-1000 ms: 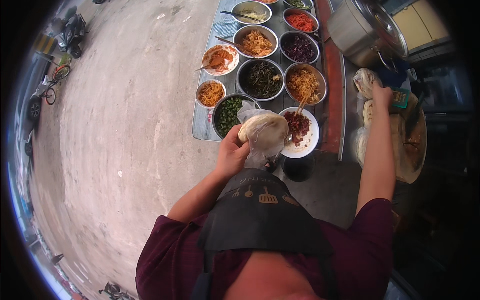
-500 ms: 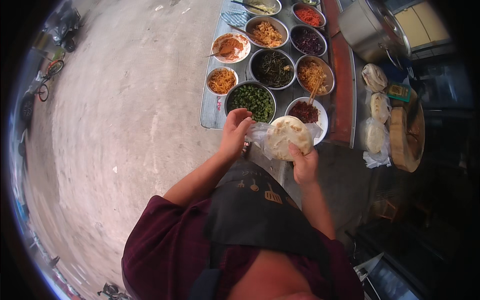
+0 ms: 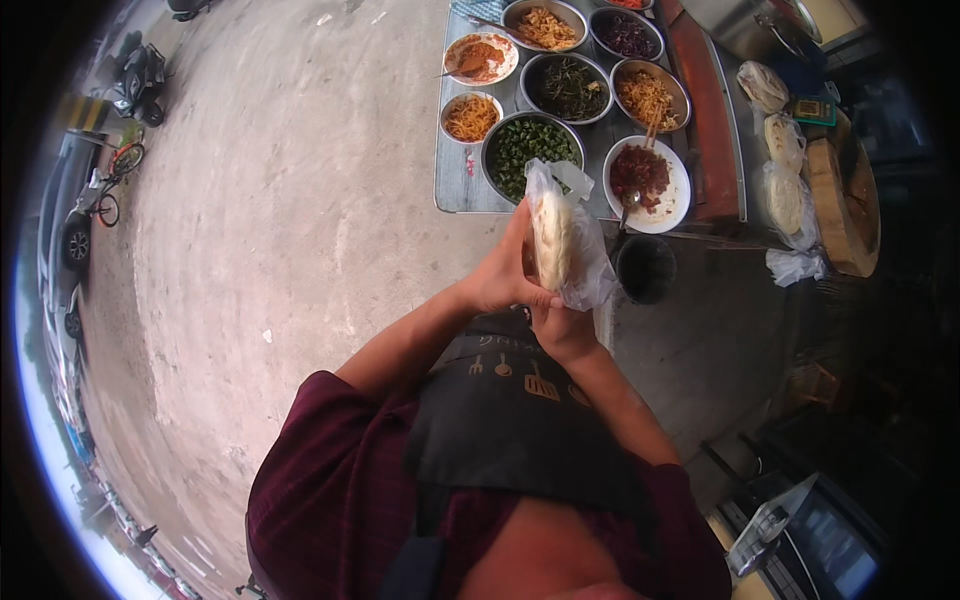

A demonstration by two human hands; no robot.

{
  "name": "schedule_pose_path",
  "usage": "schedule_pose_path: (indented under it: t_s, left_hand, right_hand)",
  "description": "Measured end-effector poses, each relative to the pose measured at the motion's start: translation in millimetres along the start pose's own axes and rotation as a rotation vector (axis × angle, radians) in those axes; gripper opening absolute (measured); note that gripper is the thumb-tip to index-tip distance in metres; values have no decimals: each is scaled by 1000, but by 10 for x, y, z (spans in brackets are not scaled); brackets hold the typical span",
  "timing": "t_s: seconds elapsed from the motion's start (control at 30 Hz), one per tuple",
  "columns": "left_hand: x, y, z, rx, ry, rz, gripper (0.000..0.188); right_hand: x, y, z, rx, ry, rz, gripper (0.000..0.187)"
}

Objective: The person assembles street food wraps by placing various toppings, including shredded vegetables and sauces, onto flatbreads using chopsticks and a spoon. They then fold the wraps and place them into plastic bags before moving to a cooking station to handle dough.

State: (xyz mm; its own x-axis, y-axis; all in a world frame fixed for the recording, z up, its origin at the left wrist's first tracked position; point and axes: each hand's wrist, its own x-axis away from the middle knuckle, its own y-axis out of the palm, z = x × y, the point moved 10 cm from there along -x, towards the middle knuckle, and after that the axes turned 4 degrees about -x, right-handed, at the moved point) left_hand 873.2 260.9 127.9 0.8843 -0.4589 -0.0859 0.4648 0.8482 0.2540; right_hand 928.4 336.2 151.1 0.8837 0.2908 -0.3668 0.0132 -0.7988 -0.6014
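A round, pale flatbread stands on edge in front of me, partly wrapped in a clear plastic bag. My left hand closes round its left side, the thumb across the bottom. Just below, my right hand is closed at the bottom of the bag, its fingers mostly hidden behind the plastic. Beyond the bread lie a metal bowl of chopped greens and a white bowl holding a red chopped filling, with a spoon and chopsticks in it.
Several more bowls of shredded fillings fill the table. A black bucket is below its near edge. To the right are bagged flatbreads, a round wooden chopping block and a large metal pot.
The flatbread has turned from face-up to on edge. My left hand has moved from beside the bag to hold the bread, and my right hand has dropped lower. The view has shifted.
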Motion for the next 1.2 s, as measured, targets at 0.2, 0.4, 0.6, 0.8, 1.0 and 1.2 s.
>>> schedule_pose_path:
  t_s: [0.2, 0.4, 0.6, 0.8, 1.0, 1.2]
  left_hand:
    - [40, -342, 111, 227, -54, -26, 124]
    - [-119, -787, 265, 52, -22, -183, 117]
    - [-376, -1352, 773, -554, 254, -184, 112]
    - [-688, -1826, 656, -529, 245, -48, 110]
    - [-804, -2032, 331, -344, 50, -129, 110]
    - [-830, -1591, 184, 81, -241, -380, 109]
  right_hand:
    - [-351, -196, -199, -545, 244, -91, 34]
    - [-515, -664, 644, -892, 593, 591, 27]
    - [-1716, 199, 92, -391, 558, -158, 32]
    - [-2014, 539, -156, 93, 323, 186, 38]
    - [-2141, 671, 97, -132, 489, -134, 45]
    - [-2565, 274, 339, -212, 201, -66, 42]
